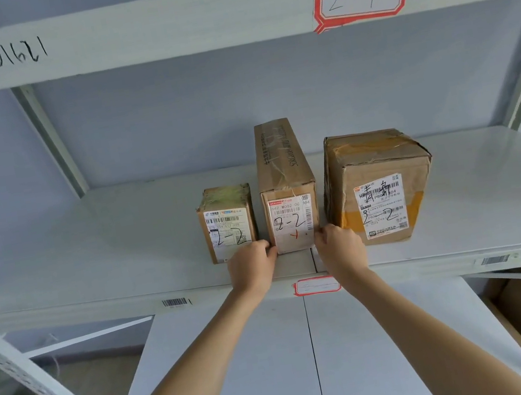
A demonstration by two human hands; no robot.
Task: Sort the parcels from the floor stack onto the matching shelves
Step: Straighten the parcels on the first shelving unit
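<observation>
Gripping the tall parcel (pixel 287 192) at its near bottom corners, my left hand (pixel 253 270) and right hand (pixel 340 247) curl round it; its long axis runs far into the shelf (pixel 87 248).

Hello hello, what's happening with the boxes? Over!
Both hands, left hand and right hand, grip the tall middle parcel marked 2-2. It stands on the shelf between the small parcel and big parcel. Nothing blocking.

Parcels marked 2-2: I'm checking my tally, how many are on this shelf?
3, side by side on the shelf: small box left, tall box middle between both hands, big box right. None seem hidden.
</observation>
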